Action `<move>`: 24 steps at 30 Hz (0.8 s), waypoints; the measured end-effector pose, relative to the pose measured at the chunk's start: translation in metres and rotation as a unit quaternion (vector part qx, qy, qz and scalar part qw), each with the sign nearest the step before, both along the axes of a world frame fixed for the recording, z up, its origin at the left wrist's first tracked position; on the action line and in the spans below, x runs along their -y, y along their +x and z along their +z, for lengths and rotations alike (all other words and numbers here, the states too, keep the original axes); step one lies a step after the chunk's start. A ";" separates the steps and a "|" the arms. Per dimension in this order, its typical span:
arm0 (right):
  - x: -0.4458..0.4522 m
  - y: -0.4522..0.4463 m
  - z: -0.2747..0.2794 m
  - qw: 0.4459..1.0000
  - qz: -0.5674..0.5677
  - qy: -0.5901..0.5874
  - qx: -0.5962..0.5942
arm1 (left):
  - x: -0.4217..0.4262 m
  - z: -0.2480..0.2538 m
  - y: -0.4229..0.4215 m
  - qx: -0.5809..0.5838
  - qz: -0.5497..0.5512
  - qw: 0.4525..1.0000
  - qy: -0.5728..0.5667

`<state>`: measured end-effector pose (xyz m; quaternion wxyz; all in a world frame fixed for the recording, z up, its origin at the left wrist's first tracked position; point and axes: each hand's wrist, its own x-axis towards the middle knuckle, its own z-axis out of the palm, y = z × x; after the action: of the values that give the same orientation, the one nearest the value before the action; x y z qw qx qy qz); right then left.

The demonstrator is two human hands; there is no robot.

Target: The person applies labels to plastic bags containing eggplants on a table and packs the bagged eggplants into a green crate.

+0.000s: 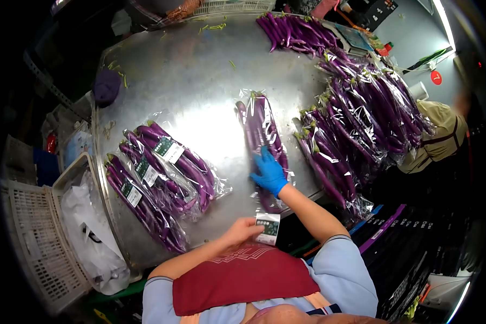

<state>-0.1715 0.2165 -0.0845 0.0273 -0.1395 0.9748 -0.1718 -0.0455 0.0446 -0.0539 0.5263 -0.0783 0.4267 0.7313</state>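
Note:
My left hand, bare, pinches a green and white label at the table's near edge, close to the red apron. My right hand, in a blue glove, lies with fingers spread on a clear bag of long purple eggplants in the middle of the table. No label shows on that bag, though my hand covers part of it. To the left lie several bagged eggplants with green and white labels. On the right, more bagged eggplants are heaped, with no labels that I can make out.
Loose eggplants lie at the far edge of the metal table. A dark purple object sits at its left corner. White plastic crates stand on the left, one with plastic bags. A person in tan is at the right.

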 end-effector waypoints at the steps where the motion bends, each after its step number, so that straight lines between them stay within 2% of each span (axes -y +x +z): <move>1: -0.003 -0.004 0.000 0.994 0.051 -0.093 0.027 | -0.004 0.005 -0.002 -0.039 0.010 0.999 -0.006; 2: -0.006 -0.009 -0.006 0.976 0.078 -0.202 0.034 | -0.008 0.009 -0.006 -0.078 0.020 0.997 -0.012; 3: -0.001 -0.007 0.024 0.951 0.087 -0.283 0.090 | -0.006 -0.001 -0.009 -0.106 -0.027 0.994 -0.024; 4: 0.004 -0.002 0.067 0.917 0.096 -0.360 0.144 | -0.010 0.010 -0.011 -0.090 0.000 0.996 0.014; 5: 0.003 0.002 0.086 0.836 0.109 -0.417 0.340 | -0.014 0.027 -0.016 -0.100 0.006 0.994 0.034; 6: -0.003 0.006 0.094 0.832 0.163 -0.380 0.371 | -0.017 0.042 -0.022 -0.110 0.009 0.992 0.054; 8: -0.017 0.018 0.104 0.808 0.260 -0.307 0.431 | -0.018 0.044 -0.029 -0.102 -0.015 0.995 0.012; 9: -0.021 0.016 0.117 0.829 0.278 -0.164 0.457 | -0.020 0.045 -0.030 -0.064 -0.003 0.997 0.042; 12: -0.053 0.018 0.139 0.794 0.127 -0.260 0.534 | -0.031 0.040 -0.025 -0.014 -0.030 0.994 0.103; 14: -0.075 0.016 0.141 0.818 0.098 -0.234 0.516 | -0.035 0.036 -0.020 -0.073 -0.090 0.986 0.116; 16: -0.092 0.014 0.140 0.818 0.064 -0.213 0.531 | -0.037 0.032 -0.015 -0.089 -0.109 0.985 0.098; 18: -0.103 0.020 0.119 0.878 0.116 -0.221 0.409 | -0.042 0.035 -0.011 -0.048 -0.101 0.993 0.040; 19: -0.104 0.024 0.114 0.950 0.160 -0.122 0.240 | -0.045 0.037 -0.011 -0.029 -0.094 0.995 0.011; 20: -0.102 0.029 0.111 0.978 0.197 -0.017 0.060 | -0.047 0.036 -0.010 -0.022 -0.067 0.997 0.008; 21: -0.097 0.033 0.113 0.971 0.199 -0.072 0.108 | -0.049 0.034 -0.008 -0.015 -0.039 0.999 0.006; 22: -0.087 0.043 0.127 0.949 0.187 -0.137 0.215 | -0.052 0.038 -0.008 -0.009 -0.011 1.000 0.004; 24: -0.070 0.062 0.132 0.926 0.171 -0.135 0.308 | -0.052 0.040 -0.008 -0.042 0.010 0.999 -0.030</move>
<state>-0.1092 0.2864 0.0472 0.3363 -0.2462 0.8473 -0.3292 -0.0531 0.0967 -0.0138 0.4978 -0.0672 0.4696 0.7261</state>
